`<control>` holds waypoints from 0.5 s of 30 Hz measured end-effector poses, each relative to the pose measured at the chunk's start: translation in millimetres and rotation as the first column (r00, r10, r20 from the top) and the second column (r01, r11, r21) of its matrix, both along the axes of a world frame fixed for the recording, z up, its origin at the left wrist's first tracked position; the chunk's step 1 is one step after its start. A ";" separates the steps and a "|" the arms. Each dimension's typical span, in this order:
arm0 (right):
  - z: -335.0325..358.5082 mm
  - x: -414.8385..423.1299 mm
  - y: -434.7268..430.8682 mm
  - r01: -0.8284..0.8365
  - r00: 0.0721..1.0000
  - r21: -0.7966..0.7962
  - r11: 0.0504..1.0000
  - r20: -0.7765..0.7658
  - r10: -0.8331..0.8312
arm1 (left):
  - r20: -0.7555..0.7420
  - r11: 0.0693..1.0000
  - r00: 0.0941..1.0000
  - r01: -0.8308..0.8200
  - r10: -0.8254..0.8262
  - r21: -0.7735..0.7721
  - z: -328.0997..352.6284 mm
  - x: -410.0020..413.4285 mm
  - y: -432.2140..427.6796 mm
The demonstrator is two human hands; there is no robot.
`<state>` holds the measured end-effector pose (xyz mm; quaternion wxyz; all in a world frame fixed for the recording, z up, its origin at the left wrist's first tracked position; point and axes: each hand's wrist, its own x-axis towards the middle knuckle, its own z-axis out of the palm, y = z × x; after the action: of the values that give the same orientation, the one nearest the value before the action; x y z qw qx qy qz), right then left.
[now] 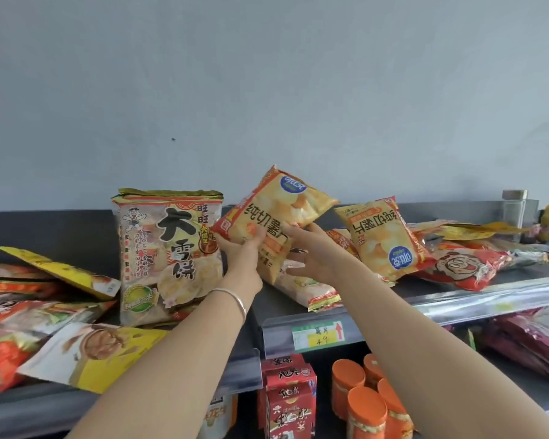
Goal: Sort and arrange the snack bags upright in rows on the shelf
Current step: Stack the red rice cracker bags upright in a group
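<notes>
- Chip bag (273,217), head view: tilted and lifted over the middle of the shelf (457,299). The left hand (244,248) grips its lower corner, and the right hand (311,251) steadies it with spread fingers.
- Step: probably righting it. Next, stand it upright beside the rice-cracker bag (168,258), towards the shelf's back edge.

The left arm (178,353) and the right arm (425,343), both bare, are being stretched forward from the near edge toward the far middle. The left hand (244,248) is being held raised, its fingers and thumb curled round the lower left corner of a chip bag (276,213), which is being held tilted in the air. The right hand (313,253) is being held just right of it, fingers spread, thumb and fingertips laid against the bag's right edge.
</notes>
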<state>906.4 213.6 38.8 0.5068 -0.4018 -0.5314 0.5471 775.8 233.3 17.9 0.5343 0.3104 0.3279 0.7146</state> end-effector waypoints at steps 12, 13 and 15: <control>41.0 18.8 97.2 0.402 0.914 0.164 0.901 -0.023 -0.404 | -0.812 0.994 0.579 0.107 -0.072 -0.013 -2.3 -21.4 91.7; 41.7 21.3 105.3 0.393 0.911 0.200 0.898 0.051 -0.410 | -0.865 0.991 0.492 0.129 -0.098 -0.038 -4.7 -18.8 101.2; 41.4 23.2 121.1 0.377 0.898 0.251 0.892 0.135 -0.418 | -0.937 0.981 0.315 0.169 -0.149 -0.099 -8.5 -10.7 114.2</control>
<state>929.6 334.7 80.2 0.5975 -0.4933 -0.5393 0.3298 765.1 347.5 9.5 0.3112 0.7008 0.5376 0.3508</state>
